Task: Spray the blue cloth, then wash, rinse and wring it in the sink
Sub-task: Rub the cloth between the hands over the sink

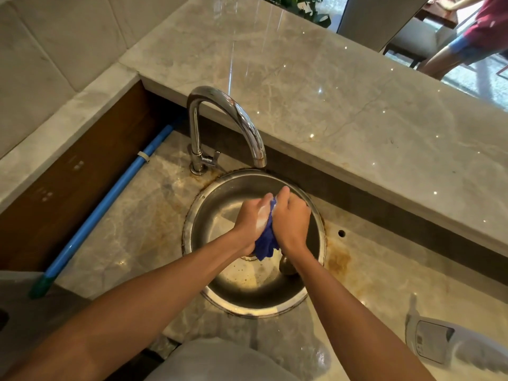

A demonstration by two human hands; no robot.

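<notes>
Grip: left hand and right hand clenched around bunched blue cloth.
Below grip: sink basin, apparently clear.
Behind grip: faucet spout overhung rim.

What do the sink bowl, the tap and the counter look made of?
Sink bowl: brushed stainless steel by its dull grey sheen, rust-stained at the rim. Tap: polished chrome-look metal with mirror reflections. Counter: glossy veined stone, probably marble.

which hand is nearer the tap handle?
Left. The left hand grips the cloth on the side below the tap handle; the right hand sits on the cloth's far side.
</notes>
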